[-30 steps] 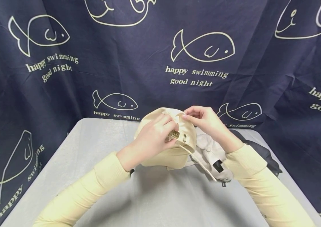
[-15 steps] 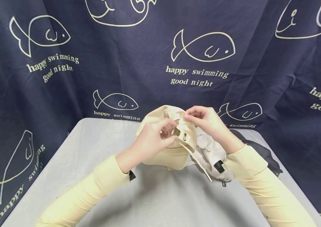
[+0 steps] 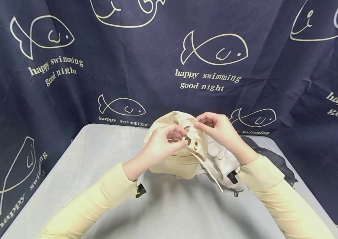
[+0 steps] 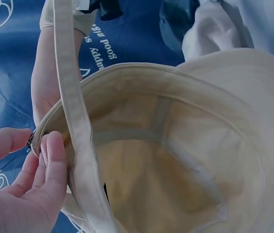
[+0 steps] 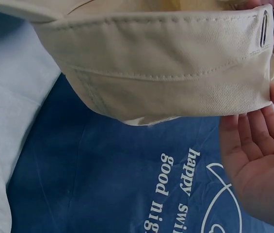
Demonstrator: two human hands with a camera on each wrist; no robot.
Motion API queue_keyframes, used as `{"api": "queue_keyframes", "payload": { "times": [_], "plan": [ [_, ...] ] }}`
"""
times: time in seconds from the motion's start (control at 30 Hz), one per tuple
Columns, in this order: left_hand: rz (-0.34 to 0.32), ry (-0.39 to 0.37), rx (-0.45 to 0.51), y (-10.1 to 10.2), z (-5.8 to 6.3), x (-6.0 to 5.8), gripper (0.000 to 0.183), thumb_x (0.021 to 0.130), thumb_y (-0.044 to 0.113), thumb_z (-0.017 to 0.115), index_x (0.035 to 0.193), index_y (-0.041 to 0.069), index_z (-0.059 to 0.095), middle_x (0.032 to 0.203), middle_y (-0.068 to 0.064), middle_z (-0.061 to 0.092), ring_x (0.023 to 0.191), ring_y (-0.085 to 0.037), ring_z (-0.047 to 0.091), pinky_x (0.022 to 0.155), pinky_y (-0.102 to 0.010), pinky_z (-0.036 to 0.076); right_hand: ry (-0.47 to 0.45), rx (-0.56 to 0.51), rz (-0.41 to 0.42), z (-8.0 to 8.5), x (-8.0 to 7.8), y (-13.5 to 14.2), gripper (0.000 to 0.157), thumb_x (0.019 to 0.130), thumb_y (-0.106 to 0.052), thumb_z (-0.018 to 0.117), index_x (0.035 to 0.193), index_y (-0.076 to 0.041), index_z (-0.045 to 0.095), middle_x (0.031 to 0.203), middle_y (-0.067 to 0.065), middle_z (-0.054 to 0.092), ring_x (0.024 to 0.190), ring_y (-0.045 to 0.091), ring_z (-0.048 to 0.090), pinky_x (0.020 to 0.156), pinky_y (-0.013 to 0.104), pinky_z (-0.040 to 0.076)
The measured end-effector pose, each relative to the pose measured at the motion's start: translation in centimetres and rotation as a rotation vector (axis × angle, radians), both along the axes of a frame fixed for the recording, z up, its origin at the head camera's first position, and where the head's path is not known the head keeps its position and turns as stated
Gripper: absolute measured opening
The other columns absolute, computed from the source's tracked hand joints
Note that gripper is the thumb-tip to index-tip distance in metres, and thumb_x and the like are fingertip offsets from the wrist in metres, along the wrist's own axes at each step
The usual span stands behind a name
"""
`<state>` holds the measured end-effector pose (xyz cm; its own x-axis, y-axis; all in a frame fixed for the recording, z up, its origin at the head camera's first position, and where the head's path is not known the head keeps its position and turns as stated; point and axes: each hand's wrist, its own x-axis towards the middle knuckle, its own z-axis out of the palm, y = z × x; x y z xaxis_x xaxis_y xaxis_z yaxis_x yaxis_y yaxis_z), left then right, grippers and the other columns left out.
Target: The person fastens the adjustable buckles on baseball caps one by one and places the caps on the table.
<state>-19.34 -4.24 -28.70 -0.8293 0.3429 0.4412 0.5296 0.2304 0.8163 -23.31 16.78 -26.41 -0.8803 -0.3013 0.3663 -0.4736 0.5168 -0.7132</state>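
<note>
Cream cap point(image 3: 173, 167), one: raised over tabletop point(image 3: 109, 149), near middle of far edge. Left hand point(image 3: 161, 142): pinches cap at metal buckle point(image 3: 188, 140). Right hand point(image 3: 215, 127): pinches cap's back fabric. Change: left hand's fingers more spread than a second ago, uncovering more of the cap's back. Import: strap point(image 4: 71, 92) dangles, judged unfastened, both hands steadying its attachment area.
</note>
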Motion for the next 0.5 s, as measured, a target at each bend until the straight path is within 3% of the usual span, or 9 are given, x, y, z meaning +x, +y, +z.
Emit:
{"api": "queue_keyframes", "payload": {
  "times": [0.2,0.5],
  "plan": [
    [-0.044,-0.062,0.065,0.0,0.2,0.2,0.018,0.08,0.002,0.07,0.098,0.002,0.065,0.085,-0.009,0.067,0.074,-0.011,0.064,0.068,-0.025,0.054,0.162,0.02,-0.015,-0.1,0.6,0.1,0.019,0.085,-0.018,0.071,0.101,-0.007,0.067,0.09,0.005,0.071,0.077,0.002,0.065,0.068,0.014,0.049],
    [-0.112,-0.105,0.137,0.2,0.2,0.5,0.018,0.082,0.0,0.067,0.1,-0.001,0.063,0.085,-0.014,0.068,0.069,-0.016,0.068,0.067,-0.031,0.056,0.54,0.014,-0.013,-0.1,3.0,0.0,0.026,0.078,-0.005,0.075,0.103,-0.007,0.068,0.101,0.002,0.066,0.092,0.012,0.061,0.075,0.02,0.052]
  ]
}}
